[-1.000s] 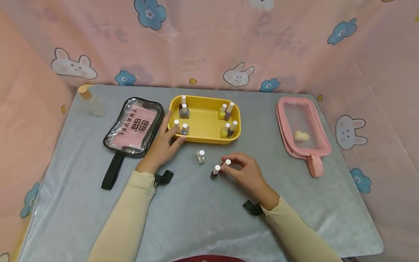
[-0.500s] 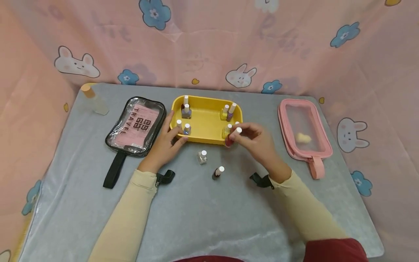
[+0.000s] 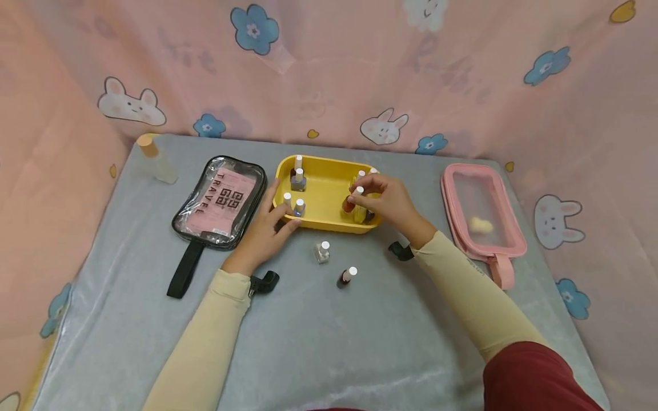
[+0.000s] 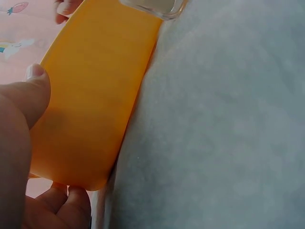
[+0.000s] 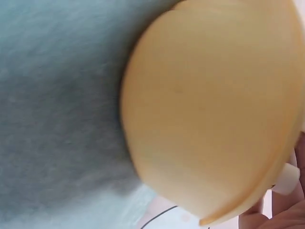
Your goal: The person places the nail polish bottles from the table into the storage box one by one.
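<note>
A yellow tray (image 3: 329, 225) stands on the cloth-covered table. My left hand (image 3: 259, 240) holds its left end, thumb (image 4: 37, 93) against one wall and fingers (image 4: 76, 205) at the end. My right hand (image 3: 394, 204) pinches a red nail polish bottle (image 3: 349, 204) by its white cap, over the tray's right half. Several nail polish bottles stand in the tray: a greyish purple one (image 3: 298, 183) and others at left, a yellow one (image 3: 359, 215) and others at right, partly hidden by my right hand. In front, on the cloth, stand a clear bottle (image 3: 321, 253) and a dark one (image 3: 344, 278).
Left of the tray lies a clear black-edged pouch (image 3: 223, 200) with a strap. A pink pouch (image 3: 483, 211) lies at right. A frosted bottle with an orange cap (image 3: 160, 162) is at the back left corner. A pink printed curtain (image 3: 319, 80) hangs behind.
My right hand has lifted the red nail polish bottle from beside the dark one, carried it up to the tray and then leftward over its inside. My left hand stays at the tray's left end.
</note>
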Available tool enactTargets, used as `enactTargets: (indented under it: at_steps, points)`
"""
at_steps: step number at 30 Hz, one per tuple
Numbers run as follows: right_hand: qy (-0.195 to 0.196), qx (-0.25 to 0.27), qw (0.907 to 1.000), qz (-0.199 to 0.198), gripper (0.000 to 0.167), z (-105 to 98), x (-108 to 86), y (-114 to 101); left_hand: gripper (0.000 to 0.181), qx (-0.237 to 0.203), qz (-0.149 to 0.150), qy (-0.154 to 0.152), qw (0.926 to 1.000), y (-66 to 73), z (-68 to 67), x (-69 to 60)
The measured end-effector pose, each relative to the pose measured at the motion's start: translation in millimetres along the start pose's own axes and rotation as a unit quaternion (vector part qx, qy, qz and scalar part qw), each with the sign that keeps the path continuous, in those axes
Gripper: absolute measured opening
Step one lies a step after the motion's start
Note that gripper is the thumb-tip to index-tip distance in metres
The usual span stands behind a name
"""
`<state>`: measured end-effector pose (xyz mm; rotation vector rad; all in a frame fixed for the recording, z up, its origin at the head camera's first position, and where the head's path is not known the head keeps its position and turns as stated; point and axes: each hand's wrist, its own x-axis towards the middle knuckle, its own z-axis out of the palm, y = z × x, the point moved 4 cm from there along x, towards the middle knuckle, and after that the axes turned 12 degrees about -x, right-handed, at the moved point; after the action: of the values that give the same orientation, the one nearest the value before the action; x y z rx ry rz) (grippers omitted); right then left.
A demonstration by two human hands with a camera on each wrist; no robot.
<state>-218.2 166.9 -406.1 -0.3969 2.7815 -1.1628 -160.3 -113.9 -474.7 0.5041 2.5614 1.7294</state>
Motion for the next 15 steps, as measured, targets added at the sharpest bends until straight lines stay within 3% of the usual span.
enactTargets:
  at_steps: [11, 15]
  points:
    - [-0.008, -0.059, 0.9982, 0.008, 0.024, 7, -5.4, 12, 0.022, -0.007, 0.004, 0.002, 1.0, 2.7, -0.1, 0.0]
    - [-0.004, -0.06, 0.9981, -0.009, 0.034, 7, -7.9, 14, 0.023, -0.004, 0.001, 0.003, 1.0, 0.4, 0.6, -0.7]
